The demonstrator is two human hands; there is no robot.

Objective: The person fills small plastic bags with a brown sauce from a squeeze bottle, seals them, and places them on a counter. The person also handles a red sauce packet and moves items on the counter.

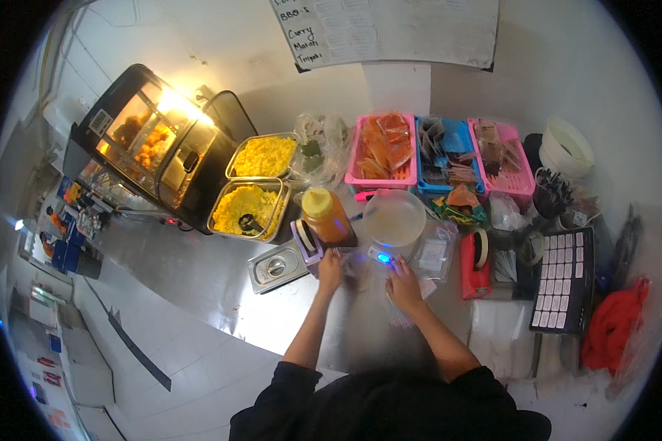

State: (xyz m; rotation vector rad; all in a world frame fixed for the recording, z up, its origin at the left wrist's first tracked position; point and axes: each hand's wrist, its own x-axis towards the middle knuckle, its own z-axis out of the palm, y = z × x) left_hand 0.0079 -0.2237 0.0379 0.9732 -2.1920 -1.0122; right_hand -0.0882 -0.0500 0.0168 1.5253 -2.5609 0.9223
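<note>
Well in from the front edge of the worktop (pixel 187 273), your right hand (pixel 405 285), fingers loosely extended, appears to be setting a blue-lit display (pixel 382 256) before a clear bowl (pixel 394 216); your left hand (pixel 329 270) curls narrow beside a purple tape dispenser (pixel 306 245), either grip unclear. Next likely calls for a light press.

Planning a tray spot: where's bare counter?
Free: grey steel counter left of the rectangular silver lid, in front of the black glass-sided warmer; also right of the left forearm, near the body. Crowded: around the yellow-capped amber bottle, blue plastic basket and red tape dispenser.
</note>
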